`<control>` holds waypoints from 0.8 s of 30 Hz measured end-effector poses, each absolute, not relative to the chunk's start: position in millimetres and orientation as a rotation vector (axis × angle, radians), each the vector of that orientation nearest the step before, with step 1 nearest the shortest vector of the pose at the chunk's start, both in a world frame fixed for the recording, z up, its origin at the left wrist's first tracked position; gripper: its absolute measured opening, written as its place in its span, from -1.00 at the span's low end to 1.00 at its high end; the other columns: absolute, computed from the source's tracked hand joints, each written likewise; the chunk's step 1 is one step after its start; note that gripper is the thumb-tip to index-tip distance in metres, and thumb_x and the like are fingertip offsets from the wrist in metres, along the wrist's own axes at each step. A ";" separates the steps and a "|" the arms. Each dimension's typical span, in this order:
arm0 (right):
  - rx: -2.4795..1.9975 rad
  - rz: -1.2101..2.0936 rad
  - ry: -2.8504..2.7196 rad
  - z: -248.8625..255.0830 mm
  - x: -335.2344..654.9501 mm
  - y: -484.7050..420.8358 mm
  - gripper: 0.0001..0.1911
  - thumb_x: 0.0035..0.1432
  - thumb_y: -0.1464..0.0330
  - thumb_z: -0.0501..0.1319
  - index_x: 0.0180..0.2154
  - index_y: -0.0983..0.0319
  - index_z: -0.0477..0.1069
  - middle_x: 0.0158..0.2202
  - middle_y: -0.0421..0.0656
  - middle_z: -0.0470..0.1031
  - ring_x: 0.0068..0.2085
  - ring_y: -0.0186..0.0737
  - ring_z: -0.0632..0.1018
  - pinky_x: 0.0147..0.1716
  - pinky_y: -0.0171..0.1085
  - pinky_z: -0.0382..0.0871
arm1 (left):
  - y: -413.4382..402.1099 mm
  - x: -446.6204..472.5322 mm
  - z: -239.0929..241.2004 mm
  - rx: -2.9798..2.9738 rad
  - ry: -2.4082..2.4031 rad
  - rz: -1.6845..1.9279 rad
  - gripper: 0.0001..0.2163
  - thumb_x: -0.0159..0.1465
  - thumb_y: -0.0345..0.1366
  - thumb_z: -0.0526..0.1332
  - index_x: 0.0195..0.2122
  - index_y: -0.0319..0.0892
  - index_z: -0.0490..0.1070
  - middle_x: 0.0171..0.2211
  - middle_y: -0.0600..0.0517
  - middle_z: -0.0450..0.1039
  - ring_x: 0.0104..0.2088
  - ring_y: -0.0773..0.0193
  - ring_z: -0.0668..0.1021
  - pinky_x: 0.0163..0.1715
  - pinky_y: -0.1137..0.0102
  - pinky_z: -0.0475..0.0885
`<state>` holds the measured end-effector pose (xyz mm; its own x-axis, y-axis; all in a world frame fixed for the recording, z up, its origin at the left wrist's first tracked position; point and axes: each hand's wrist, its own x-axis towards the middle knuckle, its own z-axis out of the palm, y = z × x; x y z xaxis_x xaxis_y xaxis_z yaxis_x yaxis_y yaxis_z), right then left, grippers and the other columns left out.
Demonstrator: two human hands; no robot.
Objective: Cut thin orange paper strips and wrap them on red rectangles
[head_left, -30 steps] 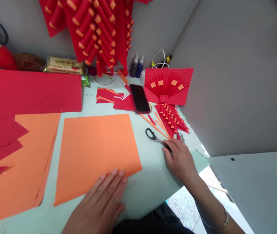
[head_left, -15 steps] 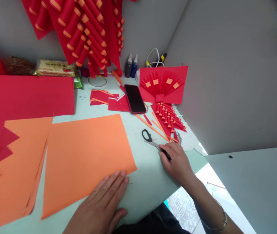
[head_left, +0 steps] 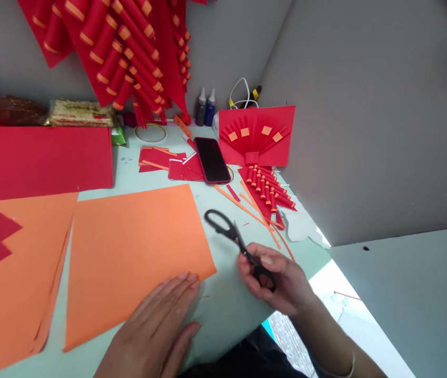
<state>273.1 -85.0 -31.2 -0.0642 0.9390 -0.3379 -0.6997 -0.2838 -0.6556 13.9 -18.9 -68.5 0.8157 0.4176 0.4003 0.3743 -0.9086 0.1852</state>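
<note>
My left hand [head_left: 156, 328] lies flat with fingers stretched out on the near right corner of an orange paper sheet [head_left: 128, 252] on the pale green table [head_left: 227, 310]. My right hand [head_left: 278, 281] is closed around one end of black scissors [head_left: 233, 239], holding them lifted just right of the sheet. The scissors' other end points up and left toward the sheet's right edge.
A stack of orange sheets [head_left: 14, 294] with red scraps lies at left, a large red sheet [head_left: 38, 160] behind. A phone [head_left: 211, 160], red paper pieces, a folded red fan [head_left: 257, 136], small paper firecrackers [head_left: 266, 186], glue bottles [head_left: 205, 107] and hanging firecracker decorations [head_left: 121, 47] stand at the back. A grey partition [head_left: 365, 121] is at right.
My right hand has picked the scissors up from the table and drawn them toward me and left. My left hand stays on the orange sheet's corner. The view has drifted a little.
</note>
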 end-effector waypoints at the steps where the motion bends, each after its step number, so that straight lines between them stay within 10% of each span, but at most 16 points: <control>1: -0.779 1.741 -0.315 -33.4 265.7 -83.2 -0.74 0.12 0.21 0.29 -0.26 0.29 0.52 -0.39 -0.17 0.41 -0.56 -0.47 0.29 -0.71 -0.48 -0.04 | -18.6 14.3 -66.6 2.878 0.649 0.684 -0.57 0.39 -0.12 0.09 0.23 -0.19 0.29 0.16 -0.01 0.46 0.13 0.22 0.51 0.20 0.36 0.33; 16: -0.850 1.606 -0.538 -53.6 207.4 -84.0 -0.78 0.28 0.18 0.25 -0.18 0.20 0.42 -0.52 -0.32 0.25 -0.57 -0.47 0.14 -0.58 -0.41 -0.05 | -19.4 26.7 -32.5 2.101 0.875 0.642 -0.70 0.40 -0.05 0.07 0.11 0.07 0.29 -0.11 0.17 0.64 -0.19 0.36 0.68 -0.23 0.57 0.57; 24: -1.506 1.216 -0.978 -46.0 269.8 -98.0 -0.89 0.24 0.25 0.27 -0.24 0.15 0.47 -0.36 -0.24 0.41 -0.38 -0.34 0.37 -0.39 -0.34 0.21 | -16.9 13.8 -48.9 2.622 0.775 0.600 -0.62 0.34 -0.13 0.16 0.16 -0.03 0.34 0.08 0.04 0.53 0.01 0.23 0.60 -0.01 0.41 0.52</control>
<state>269.8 -98.0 -46.0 0.1905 0.9530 -0.2356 0.0261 -0.2449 -0.9692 13.8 -16.9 -48.9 0.7618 0.5756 0.2971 0.4315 -0.7930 0.4301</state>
